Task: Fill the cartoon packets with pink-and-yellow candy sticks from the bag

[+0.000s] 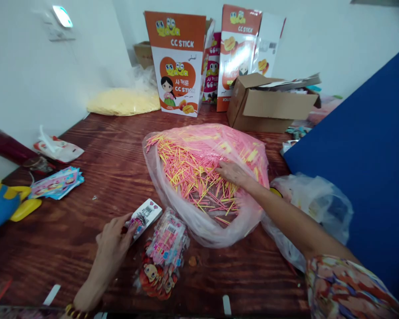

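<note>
Head view: landmark = clear plastic bag [216, 237], lying open on the dark wood-grain table [113, 168], mouth toward the wearer. Pink and yellow sticks [186, 166] are inside it, loose at the mouth, denser under the film at the back.

Right hand [232, 172] is inside the bag mouth, over the right part of the sticks. Fingers bent, close together, tips in among the sticks; can't tell if any are pinched.

Left hand [115, 235] is left of the bag, on the near side. Thumb and fingers close around the near end of a white printed pack [149, 212]; the far end points toward the bag. Can't tell if it's a card stack or a small box.

Printed candy sachets [168, 248], overlapping pile with red-haired cartoon characters, sit just off the bag's near-left edge, beside the white pack.

Around the bag: blue-pink wrappers [58, 181] and a tissue pack [61, 150] well left; CC STICK carton [177, 66] behind, upright; open cardboard box [275, 104] behind-right, flaps up; crumpled clear bag [312, 199] just right, partly behind the right forearm; blue panel [359, 155] further right.
</note>
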A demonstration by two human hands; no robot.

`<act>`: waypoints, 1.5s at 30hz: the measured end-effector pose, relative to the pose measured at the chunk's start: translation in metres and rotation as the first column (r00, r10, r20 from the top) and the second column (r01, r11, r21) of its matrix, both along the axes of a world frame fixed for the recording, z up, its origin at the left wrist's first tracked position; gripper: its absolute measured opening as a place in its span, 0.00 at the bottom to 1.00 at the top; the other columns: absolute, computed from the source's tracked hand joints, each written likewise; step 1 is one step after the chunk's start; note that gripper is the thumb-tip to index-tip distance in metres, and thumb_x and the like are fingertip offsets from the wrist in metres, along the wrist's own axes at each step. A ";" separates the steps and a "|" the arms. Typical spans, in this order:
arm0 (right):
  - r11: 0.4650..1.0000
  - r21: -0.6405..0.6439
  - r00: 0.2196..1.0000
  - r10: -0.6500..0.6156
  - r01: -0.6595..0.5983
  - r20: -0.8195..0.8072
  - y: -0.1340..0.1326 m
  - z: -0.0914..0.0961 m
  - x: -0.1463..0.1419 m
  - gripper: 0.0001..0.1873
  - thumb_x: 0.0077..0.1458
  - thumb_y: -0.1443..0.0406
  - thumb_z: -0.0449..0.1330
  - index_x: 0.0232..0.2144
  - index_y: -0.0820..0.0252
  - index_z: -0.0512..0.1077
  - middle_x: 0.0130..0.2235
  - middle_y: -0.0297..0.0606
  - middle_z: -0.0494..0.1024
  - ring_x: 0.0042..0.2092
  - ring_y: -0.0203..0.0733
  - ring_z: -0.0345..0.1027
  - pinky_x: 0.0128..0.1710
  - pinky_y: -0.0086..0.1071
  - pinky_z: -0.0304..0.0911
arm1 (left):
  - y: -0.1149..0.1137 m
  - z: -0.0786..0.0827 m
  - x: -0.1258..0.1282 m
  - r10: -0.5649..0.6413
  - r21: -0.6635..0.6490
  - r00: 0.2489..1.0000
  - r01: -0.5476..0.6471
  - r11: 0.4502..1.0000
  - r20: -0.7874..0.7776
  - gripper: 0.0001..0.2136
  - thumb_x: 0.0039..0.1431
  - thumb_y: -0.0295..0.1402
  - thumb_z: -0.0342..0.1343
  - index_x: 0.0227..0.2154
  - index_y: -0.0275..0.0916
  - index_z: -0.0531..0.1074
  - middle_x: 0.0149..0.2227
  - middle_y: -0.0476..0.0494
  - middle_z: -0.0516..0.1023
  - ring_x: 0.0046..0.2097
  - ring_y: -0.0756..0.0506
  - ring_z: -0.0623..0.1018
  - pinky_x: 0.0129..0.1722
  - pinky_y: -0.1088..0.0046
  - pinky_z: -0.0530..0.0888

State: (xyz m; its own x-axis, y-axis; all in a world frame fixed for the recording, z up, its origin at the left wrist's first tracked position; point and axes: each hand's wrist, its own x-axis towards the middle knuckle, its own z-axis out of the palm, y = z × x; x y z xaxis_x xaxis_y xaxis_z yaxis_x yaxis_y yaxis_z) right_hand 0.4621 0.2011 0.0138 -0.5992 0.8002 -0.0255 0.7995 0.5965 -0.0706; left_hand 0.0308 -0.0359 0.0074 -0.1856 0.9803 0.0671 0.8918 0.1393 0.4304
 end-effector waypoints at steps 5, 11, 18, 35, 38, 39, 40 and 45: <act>0.983 0.121 0.985 0.125 -0.139 0.117 -0.001 0.002 -0.008 0.12 0.64 0.71 0.50 0.41 0.63 0.73 0.45 0.48 0.73 0.46 0.48 0.63 0.47 0.39 0.57 | 0.023 0.000 -0.002 0.016 -0.098 0.982 -0.035 0.995 -0.191 0.21 0.65 0.41 0.46 0.56 0.36 0.69 0.53 0.31 0.74 0.53 0.31 0.72 0.49 0.51 0.69; 0.982 0.127 0.989 0.130 -0.139 0.076 -0.001 -0.002 -0.003 0.14 0.62 0.74 0.48 0.41 0.65 0.73 0.44 0.49 0.72 0.46 0.48 0.62 0.49 0.39 0.58 | 0.028 -0.005 0.002 -0.054 -0.200 0.983 0.017 0.980 -0.177 0.21 0.67 0.42 0.43 0.55 0.39 0.70 0.54 0.33 0.73 0.53 0.31 0.71 0.48 0.49 0.68; 0.998 0.061 0.995 0.034 -0.028 -0.096 -0.009 0.003 -0.008 0.13 0.57 0.75 0.50 0.39 0.63 0.72 0.42 0.48 0.75 0.47 0.49 0.64 0.51 0.41 0.57 | 0.031 -0.008 -0.001 -0.057 -0.166 0.992 0.038 0.985 -0.110 0.20 0.66 0.43 0.45 0.53 0.40 0.72 0.51 0.36 0.75 0.53 0.33 0.71 0.50 0.53 0.68; 0.825 -0.421 0.538 -0.565 0.377 -0.626 -0.045 -0.010 -0.047 0.10 0.55 0.56 0.50 0.27 0.53 0.55 0.23 0.28 0.63 0.26 0.38 0.59 0.26 0.30 0.56 | 0.042 -0.007 0.005 -0.014 0.001 0.996 0.014 1.000 0.083 0.12 0.57 0.40 0.54 0.40 0.40 0.73 0.39 0.41 0.78 0.44 0.39 0.75 0.45 0.61 0.71; 0.804 -0.447 0.469 -0.593 0.392 -0.655 -0.057 -0.020 -0.057 0.11 0.56 0.54 0.51 0.30 0.54 0.59 0.24 0.28 0.65 0.28 0.39 0.62 0.27 0.30 0.58 | 0.045 -0.006 0.002 0.010 -0.056 0.987 -0.001 0.998 0.163 0.13 0.57 0.41 0.54 0.42 0.40 0.73 0.36 0.44 0.79 0.41 0.40 0.77 0.42 0.64 0.72; 0.800 -0.453 0.451 -0.598 0.394 -0.663 -0.061 -0.023 -0.060 0.11 0.56 0.54 0.52 0.31 0.54 0.61 0.24 0.29 0.66 0.28 0.40 0.63 0.27 0.30 0.59 | 0.045 -0.006 0.001 0.016 -0.063 0.983 -0.004 0.998 0.181 0.14 0.57 0.41 0.53 0.42 0.40 0.73 0.36 0.44 0.79 0.41 0.40 0.77 0.41 0.64 0.72; 0.797 -0.460 0.435 -0.601 0.392 -0.671 -0.066 -0.027 -0.064 0.11 0.55 0.54 0.53 0.32 0.54 0.62 0.25 0.29 0.67 0.29 0.40 0.64 0.28 0.30 0.60 | 0.045 -0.007 -0.001 0.020 -0.067 0.981 -0.007 0.998 0.195 0.15 0.57 0.42 0.53 0.43 0.40 0.73 0.36 0.44 0.79 0.40 0.41 0.77 0.41 0.65 0.72; 0.788 -0.497 0.356 -0.610 0.362 -0.708 -0.081 -0.036 -0.074 0.11 0.55 0.56 0.53 0.36 0.55 0.64 0.31 0.33 0.73 0.33 0.42 0.69 0.32 0.32 0.64 | 0.044 -0.009 -0.005 0.038 -0.067 0.968 -0.021 0.998 0.249 0.17 0.56 0.43 0.53 0.44 0.40 0.73 0.37 0.44 0.79 0.40 0.41 0.77 0.39 0.66 0.73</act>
